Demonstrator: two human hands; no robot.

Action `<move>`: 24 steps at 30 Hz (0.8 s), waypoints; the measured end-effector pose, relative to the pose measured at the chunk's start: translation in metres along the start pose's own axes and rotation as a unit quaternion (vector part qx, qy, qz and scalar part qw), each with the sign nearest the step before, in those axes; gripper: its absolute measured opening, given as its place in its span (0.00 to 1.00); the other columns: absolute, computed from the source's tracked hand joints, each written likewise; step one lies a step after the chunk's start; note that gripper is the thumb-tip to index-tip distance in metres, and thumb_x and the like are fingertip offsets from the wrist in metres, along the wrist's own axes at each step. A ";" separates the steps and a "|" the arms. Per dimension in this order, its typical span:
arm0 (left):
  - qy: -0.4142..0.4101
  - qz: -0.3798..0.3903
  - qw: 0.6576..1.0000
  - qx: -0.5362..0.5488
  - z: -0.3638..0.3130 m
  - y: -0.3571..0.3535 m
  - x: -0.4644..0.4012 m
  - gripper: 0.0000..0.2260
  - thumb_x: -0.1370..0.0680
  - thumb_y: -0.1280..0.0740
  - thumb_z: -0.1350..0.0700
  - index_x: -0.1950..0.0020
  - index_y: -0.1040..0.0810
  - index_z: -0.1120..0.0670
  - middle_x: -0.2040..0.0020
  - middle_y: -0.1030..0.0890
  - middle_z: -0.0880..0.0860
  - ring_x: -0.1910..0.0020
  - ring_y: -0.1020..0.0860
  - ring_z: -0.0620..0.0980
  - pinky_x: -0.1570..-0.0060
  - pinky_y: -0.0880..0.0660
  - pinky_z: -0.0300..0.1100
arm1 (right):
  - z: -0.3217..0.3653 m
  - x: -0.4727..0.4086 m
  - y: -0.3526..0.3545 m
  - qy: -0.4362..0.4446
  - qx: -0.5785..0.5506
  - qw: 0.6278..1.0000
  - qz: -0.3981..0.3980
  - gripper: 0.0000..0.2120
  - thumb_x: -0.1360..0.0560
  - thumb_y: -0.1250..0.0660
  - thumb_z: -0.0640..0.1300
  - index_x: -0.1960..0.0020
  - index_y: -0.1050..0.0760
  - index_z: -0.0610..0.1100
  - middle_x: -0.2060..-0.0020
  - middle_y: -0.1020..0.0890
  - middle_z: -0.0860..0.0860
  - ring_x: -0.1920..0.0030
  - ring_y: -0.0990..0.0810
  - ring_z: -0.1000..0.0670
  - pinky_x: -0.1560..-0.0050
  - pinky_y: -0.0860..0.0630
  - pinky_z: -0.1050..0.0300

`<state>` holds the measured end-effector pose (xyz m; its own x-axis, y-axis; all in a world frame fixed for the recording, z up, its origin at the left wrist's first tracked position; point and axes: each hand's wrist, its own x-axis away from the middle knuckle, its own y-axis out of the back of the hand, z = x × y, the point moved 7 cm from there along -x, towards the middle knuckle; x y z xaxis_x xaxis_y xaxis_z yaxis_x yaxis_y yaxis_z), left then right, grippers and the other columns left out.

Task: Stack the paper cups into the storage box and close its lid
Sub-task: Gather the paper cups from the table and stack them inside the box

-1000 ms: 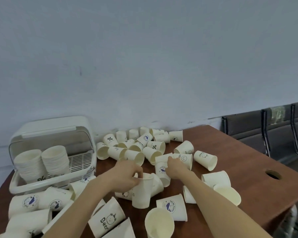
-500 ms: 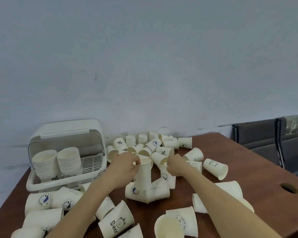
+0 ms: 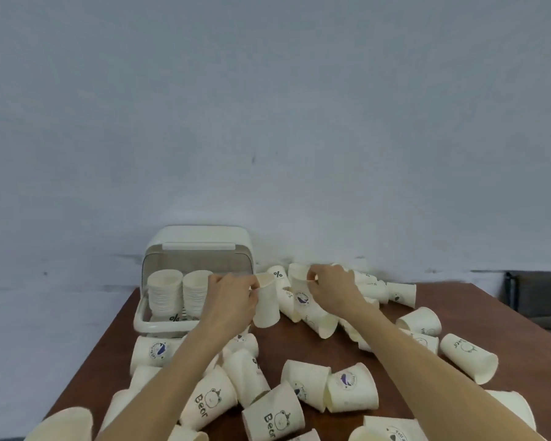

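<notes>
Several cream paper cups lie scattered over the brown table (image 3: 299, 351). My left hand (image 3: 233, 300) grips a stack of nested cups (image 3: 266, 305), held upright above the table. To its right, my right hand (image 3: 331, 289) holds a single whale-print cup (image 3: 301, 292) by its rim. The white storage box (image 3: 201, 249) stands at the table's back left with its clear lid raised. Two stacks of cups (image 3: 180, 291) stand inside it, just left of my left hand.
A pale wall runs right behind the table. Cups printed "Bear" (image 3: 275, 416) lie near the front edge between my forearms. More cups (image 3: 468, 356) lie on the right side. A dark chair (image 3: 538, 294) stands past the table's right edge.
Both hands have risen and moved back from the cup pile. The left hand has carried the stack toward the box, and the right hand has lifted a whale-print cup. My view has swung left.
</notes>
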<state>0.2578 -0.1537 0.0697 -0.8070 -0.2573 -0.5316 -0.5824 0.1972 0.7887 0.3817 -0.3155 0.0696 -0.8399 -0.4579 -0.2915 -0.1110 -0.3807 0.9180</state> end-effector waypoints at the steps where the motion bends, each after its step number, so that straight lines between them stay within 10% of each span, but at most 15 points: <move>1: 0.010 -0.008 1.000 -0.010 0.010 0.006 -0.001 0.09 0.20 0.40 0.53 0.51 0.21 0.46 0.58 0.18 0.46 0.50 0.24 0.47 0.48 0.42 0.42 | 0.014 -0.005 -0.002 0.012 -0.009 1.000 -0.006 0.10 0.25 0.43 0.40 0.52 0.24 0.46 0.59 0.21 0.50 0.60 0.24 0.48 0.65 0.31 0.56; 15: 0.113 -0.135 0.971 -0.164 0.131 0.088 -0.007 0.09 0.22 0.39 0.59 0.55 0.19 0.52 0.64 0.20 0.52 0.58 0.24 0.54 0.50 0.40 0.46 | 0.192 -0.041 -0.058 0.146 -0.089 0.984 -0.054 0.09 0.22 0.46 0.40 0.47 0.27 0.43 0.59 0.20 0.44 0.58 0.23 0.42 0.59 0.24 0.47; 24: 0.104 -0.152 0.962 -0.202 0.166 0.079 -0.014 0.07 0.23 0.36 0.60 0.57 0.19 0.54 0.66 0.18 0.53 0.60 0.24 0.55 0.52 0.39 0.47 | 0.196 -0.040 -0.114 0.134 0.005 0.991 0.022 0.07 0.27 0.44 0.32 0.60 0.34 0.42 0.64 0.27 0.47 0.65 0.30 0.45 0.74 0.42 0.54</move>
<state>0.2071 0.0229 0.0880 -0.5441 -0.4362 -0.7167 -0.6694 -0.2892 0.6843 0.3241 -0.0963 0.0296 -0.6735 -0.6710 -0.3102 -0.0833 -0.3481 0.9338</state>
